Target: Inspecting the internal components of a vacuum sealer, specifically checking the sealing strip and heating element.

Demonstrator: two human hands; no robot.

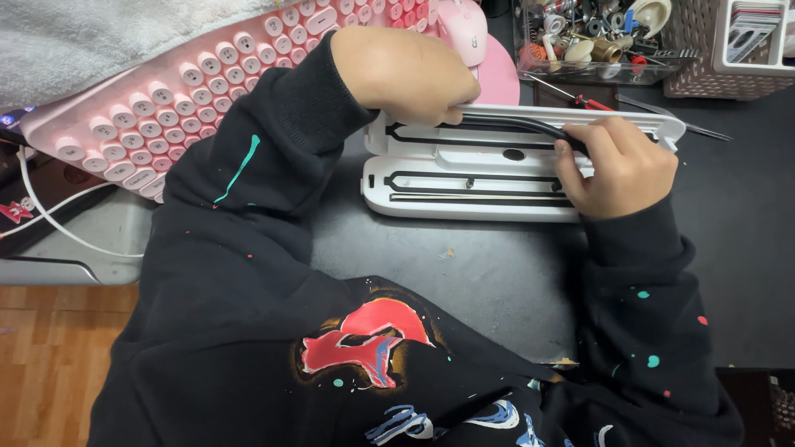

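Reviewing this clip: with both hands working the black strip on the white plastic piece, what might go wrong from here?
1. The black rubber strip bows up between the left hand and right hand; it may kink or seat unevenly in the long white plastic part.
2. The left sleeve lies close to the pink round-key keyboard; it might nudge it.
3. The red-handled screwdriver lies just behind the part and may get bumped.

A long white plastic housing (480, 178) lies flat, open side up, beneath both sets of fingers; a black rubber strip (517, 126) arches between them, partly unseated.
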